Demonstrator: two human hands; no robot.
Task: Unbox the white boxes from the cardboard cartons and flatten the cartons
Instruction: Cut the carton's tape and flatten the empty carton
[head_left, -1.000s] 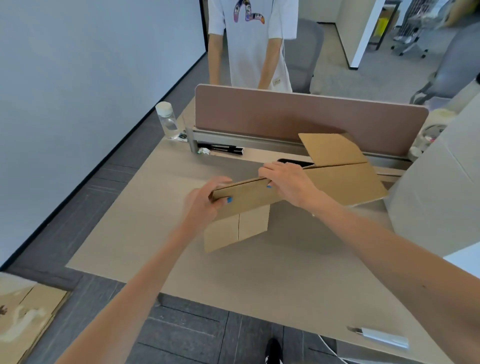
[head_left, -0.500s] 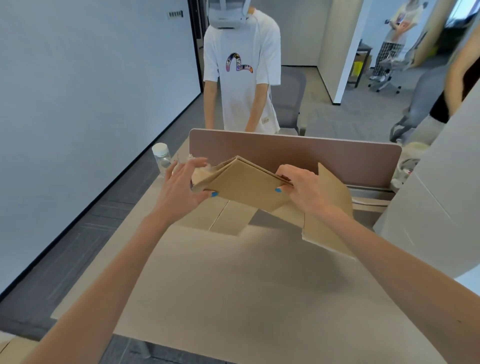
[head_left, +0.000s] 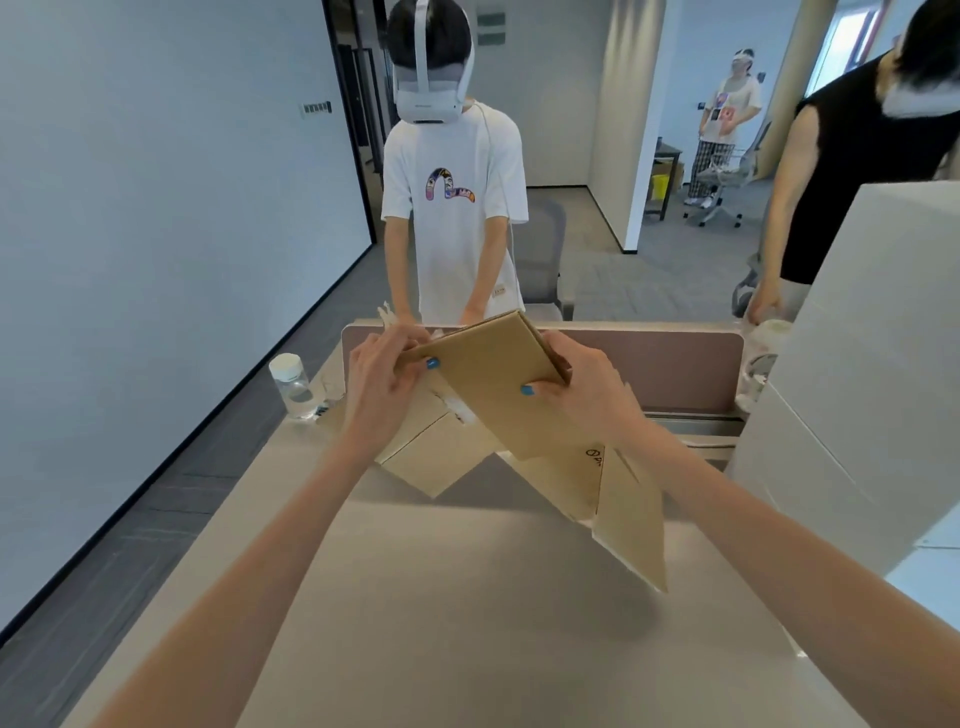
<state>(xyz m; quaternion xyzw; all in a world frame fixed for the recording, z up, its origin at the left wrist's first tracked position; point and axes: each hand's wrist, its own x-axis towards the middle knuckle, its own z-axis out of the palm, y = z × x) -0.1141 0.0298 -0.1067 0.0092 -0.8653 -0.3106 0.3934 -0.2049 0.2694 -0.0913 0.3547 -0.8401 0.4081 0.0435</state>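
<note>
Both grips clamp the one carton (head_left: 493, 384), left hand (head_left: 382, 382) and right hand (head_left: 582, 384) pinching opposite edges. It hangs above the surface (head_left: 467, 597), its long axis sloping down to the right. One white box (head_left: 857, 364) stands right, one bottle (head_left: 293, 387) left.

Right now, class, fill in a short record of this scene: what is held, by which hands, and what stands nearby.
Held item: cardboard carton, folded, flaps hanging above the table
Left hand: grips the carton's left edge
Right hand: grips its right edge
Nearby: white box at right; bottle at left
</note>
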